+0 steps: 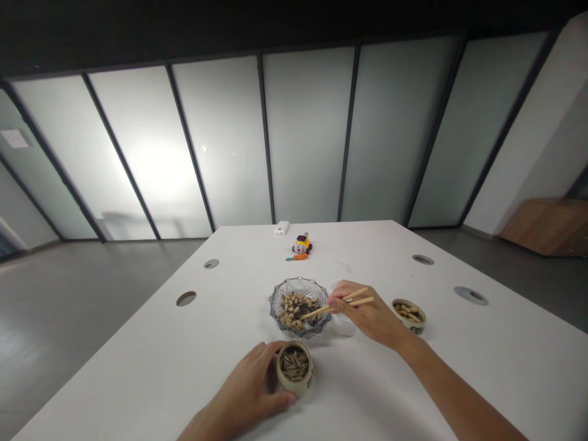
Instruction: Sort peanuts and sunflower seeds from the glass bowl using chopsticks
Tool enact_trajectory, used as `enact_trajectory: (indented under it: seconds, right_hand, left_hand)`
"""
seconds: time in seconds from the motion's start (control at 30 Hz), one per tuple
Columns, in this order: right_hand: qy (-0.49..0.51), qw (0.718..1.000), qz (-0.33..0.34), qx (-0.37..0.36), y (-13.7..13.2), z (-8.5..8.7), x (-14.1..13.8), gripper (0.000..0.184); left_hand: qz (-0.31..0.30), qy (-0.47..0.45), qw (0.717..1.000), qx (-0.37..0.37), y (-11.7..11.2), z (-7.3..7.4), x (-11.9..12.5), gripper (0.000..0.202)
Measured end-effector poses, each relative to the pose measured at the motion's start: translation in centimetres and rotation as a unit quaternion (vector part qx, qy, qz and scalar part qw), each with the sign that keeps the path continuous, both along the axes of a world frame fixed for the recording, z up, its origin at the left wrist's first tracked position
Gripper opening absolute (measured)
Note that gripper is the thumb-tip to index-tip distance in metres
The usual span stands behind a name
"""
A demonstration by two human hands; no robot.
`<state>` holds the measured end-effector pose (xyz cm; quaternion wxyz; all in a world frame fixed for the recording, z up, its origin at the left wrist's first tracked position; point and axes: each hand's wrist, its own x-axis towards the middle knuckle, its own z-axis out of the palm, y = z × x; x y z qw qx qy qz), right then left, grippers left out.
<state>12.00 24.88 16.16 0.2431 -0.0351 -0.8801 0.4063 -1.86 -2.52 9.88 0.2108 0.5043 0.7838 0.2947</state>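
Note:
My right hand (361, 309) grips a pair of wooden chopsticks (319, 311), their tips down among the nuts and seeds in a clear glass bowl (277, 306) with a scalloped rim. Pale peanuts or pistachios and dark sunflower seeds (301, 303) lie mixed in that bowl; their exact kind is hard to make out. Nearer to me, my left hand (257, 383) is wrapped round the left side of a small ceramic cup (298, 387), which stands upright and holds striped sunflower seeds (294, 364). A second ceramic cup (416, 327) with peanuts (408, 310) stands beyond my right wrist.
A whitish translucent container (344, 326) is partly hidden behind my right hand. Farther back on the white table (229, 318) are a toy carrot (299, 258), a yellow toy vehicle (302, 244) and a white box-like object (282, 228). Round holes (186, 299) pierce the tabletop at both sides.

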Motion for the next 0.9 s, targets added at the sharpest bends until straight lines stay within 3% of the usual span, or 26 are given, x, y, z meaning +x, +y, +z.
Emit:
enact_trajectory:
  seconds: [0.23, 0.6, 0.67, 0.8, 0.9]
  right_hand:
    - [-0.017, 1.0, -0.004, -0.004, -0.2, 0.0, -0.1, 0.044]
    - [0.015, 1.0, -0.009, -0.007, 0.2, 0.9, 0.5, 0.044]
    - [0.029, 0.999, -0.013, -0.044, 0.4, 1.5, 0.8, 0.045]
    - [0.025, 0.982, 0.017, -0.189, 0.2, 2.8, 1.5, 0.051]
    - [-0.023, 0.974, 0.061, -0.215, -0.4, 3.5, 2.0, 0.054]
  left_hand:
    - [0.021, -0.021, 0.999, -0.015, 0.1, 0.5, 0.3, 0.07]
    - [0.01, -0.009, 1.0, -0.002, 0.1, -0.1, 0.0, 0.067]
    - [0.009, -0.009, 1.0, -0.004, 0.0, 0.0, 0.0, 0.067]
    - [0.005, -0.015, 1.0, -0.001, 0.0, 0.0, 0.0, 0.068]
    - [0.003, -0.015, 1.0, 0.004, 0.0, -0.2, -0.1, 0.07]
